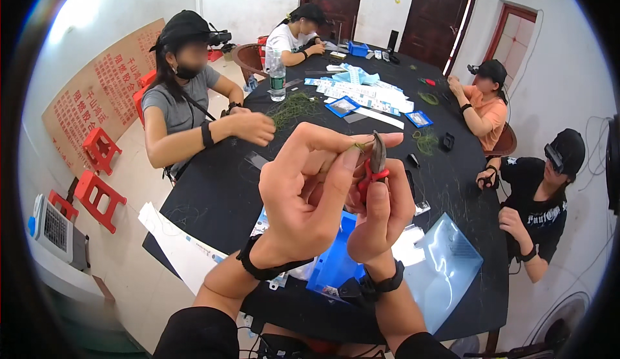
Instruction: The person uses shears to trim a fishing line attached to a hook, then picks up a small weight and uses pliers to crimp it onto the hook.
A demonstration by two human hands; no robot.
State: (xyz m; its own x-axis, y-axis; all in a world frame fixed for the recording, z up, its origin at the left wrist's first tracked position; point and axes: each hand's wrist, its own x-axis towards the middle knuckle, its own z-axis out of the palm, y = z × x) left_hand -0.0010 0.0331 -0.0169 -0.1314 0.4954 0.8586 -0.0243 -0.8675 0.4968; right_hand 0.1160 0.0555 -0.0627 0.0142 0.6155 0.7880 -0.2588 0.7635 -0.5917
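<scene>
My left hand (300, 194) is raised over the near side of the table, thumb and forefinger pinched on a thin green strand (359, 146). Close beside it, my right hand (385, 220) grips small red-handled scissors (378, 155), their dark metal blades pointing up. The tips are near the left fingertips; whether they touch the strand I cannot tell. Both wrists wear black bands. Under my hands stands a blue plastic box (336, 262), partly hidden by my forearms.
Tangled green strands (294, 110), a water bottle (277, 78) and printed papers (361, 94) lie across the black table (219, 194). A clear plastic sleeve (445, 268) is near my right forearm. Several people sit around the table; one's hand (255, 128) reaches in from the left.
</scene>
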